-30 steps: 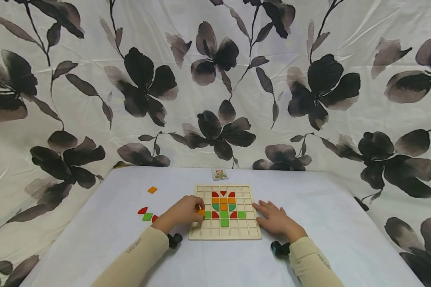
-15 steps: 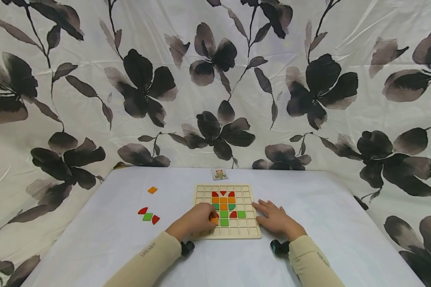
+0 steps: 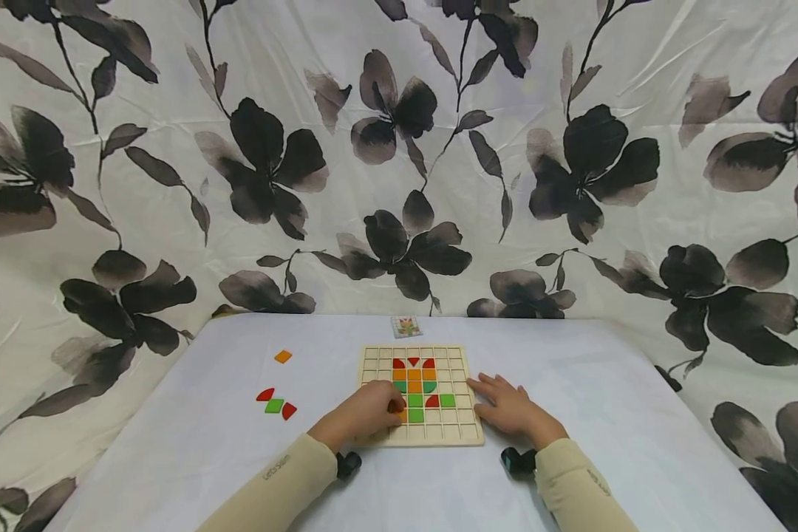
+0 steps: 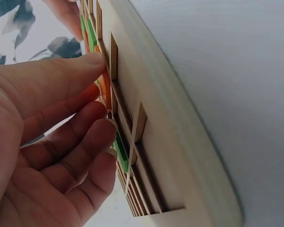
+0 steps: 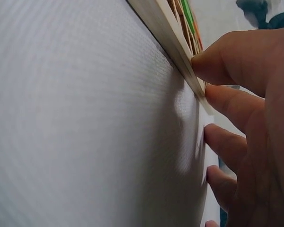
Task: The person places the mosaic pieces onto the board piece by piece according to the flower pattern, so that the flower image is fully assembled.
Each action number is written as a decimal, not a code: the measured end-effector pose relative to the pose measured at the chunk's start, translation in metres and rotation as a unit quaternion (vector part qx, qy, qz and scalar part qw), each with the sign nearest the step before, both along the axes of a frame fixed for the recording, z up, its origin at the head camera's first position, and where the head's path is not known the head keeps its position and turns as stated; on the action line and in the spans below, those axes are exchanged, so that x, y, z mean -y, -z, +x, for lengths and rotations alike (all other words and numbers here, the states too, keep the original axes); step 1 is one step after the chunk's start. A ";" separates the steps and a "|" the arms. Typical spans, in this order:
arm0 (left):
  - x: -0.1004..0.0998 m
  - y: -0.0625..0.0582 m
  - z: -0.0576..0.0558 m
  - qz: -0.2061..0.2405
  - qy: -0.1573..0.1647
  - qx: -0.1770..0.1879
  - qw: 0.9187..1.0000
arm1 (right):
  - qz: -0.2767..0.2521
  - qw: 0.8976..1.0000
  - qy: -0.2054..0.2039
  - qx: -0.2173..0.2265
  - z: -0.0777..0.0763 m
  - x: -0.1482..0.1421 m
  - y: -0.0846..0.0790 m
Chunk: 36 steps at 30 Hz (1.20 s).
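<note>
A wooden grid board (image 3: 449,431) lies on the table, holding red, orange and green tiles in a pattern near its middle. My left hand (image 3: 364,408) is over the board's left part. Its thumb and fingers pinch an orange square tile (image 4: 105,87) at a cell beside the lower green square (image 3: 415,415). The hand hides the cells to the left, including a green tile (image 4: 120,153) that shows in the left wrist view. My right hand (image 3: 513,408) rests at the board's right edge with fingers spread, thumb and index fingertip touching the rim (image 5: 180,56).
Left of the board lie an orange diamond (image 3: 283,357), a green tile (image 3: 274,406) and two red quarter-round tiles, one upper (image 3: 265,395) and one lower (image 3: 289,411). A small pattern card (image 3: 407,326) lies behind the board. Floral cloth (image 3: 399,148) hangs behind the white table (image 3: 572,355).
My left hand has moved right across the board with the orange tile, from the left edge to beside the lower green square. The right hand has stayed at the rim.
</note>
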<state>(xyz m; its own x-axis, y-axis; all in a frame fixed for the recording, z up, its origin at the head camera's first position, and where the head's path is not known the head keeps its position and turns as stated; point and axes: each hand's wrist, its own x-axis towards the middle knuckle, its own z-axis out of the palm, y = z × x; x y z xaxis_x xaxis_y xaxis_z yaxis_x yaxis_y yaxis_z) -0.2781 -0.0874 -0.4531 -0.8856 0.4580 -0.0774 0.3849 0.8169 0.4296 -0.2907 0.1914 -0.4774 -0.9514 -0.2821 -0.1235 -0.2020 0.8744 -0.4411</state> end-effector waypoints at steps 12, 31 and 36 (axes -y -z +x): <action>0.035 -0.002 -0.011 0.039 -0.037 -0.010 0.998 | 0.005 1.000 0.007 0.008 0.001 -0.001 0.004; 0.113 -0.016 -0.047 -0.009 -0.154 -0.090 0.984 | -0.001 1.000 -0.006 -0.003 0.002 -0.002 -0.006; 0.129 -0.013 -0.054 -0.027 -0.160 -0.081 0.983 | -0.003 1.000 -0.004 0.002 0.003 -0.002 -0.003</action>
<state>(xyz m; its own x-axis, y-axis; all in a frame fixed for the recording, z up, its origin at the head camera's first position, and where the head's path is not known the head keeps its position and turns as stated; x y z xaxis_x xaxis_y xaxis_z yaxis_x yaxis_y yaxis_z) -0.3318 -0.2165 -0.4396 -0.9864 0.1532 0.0592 0.1643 0.9273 0.3363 -0.2876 0.1929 -0.4745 -0.9488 -0.2902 -0.1247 -0.2074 0.8701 -0.4472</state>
